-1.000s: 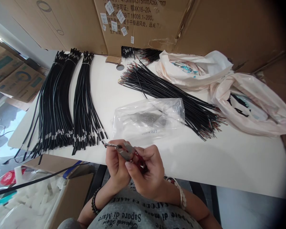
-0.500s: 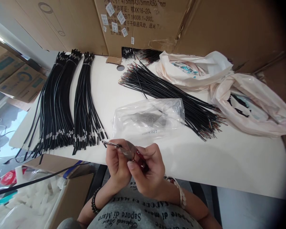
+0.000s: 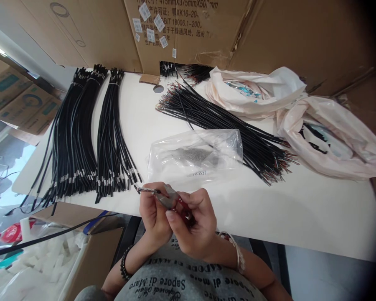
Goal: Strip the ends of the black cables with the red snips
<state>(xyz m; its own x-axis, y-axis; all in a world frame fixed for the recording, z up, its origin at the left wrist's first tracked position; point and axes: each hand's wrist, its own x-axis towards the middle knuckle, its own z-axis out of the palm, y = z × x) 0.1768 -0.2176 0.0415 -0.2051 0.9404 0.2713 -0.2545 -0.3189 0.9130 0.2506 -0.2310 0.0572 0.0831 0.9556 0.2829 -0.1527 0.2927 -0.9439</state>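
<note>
At the table's near edge, my left hand [image 3: 153,215] is closed, its fingers wrapped round a thin cable with a twisted, silvery length [image 3: 148,190] showing above the forefinger. In my closed right hand [image 3: 196,223] are small pliers [image 3: 166,200] with grey metal jaws and red handles. Their jaws reach over to the left hand and lie against or close to the cable end. Whether they bite on it I cannot tell. Just beyond both hands lies a clear plastic bag [image 3: 163,167] holding a pile of tiny grey pieces.
Bundles of black cables [image 3: 77,125] with silvery sleeves lie on the left of the white table [image 3: 269,217]. A loose heap of black cables [image 3: 225,129] crosses the middle. Two white plastic bags [image 3: 288,81] stand at right. Cardboard [image 3: 188,33] walls the back; an open box [image 3: 90,259] sits lower left.
The pliers have turned slightly in my right hand, and their jaws and red handles show more plainly. My left hand has barely shifted.
</note>
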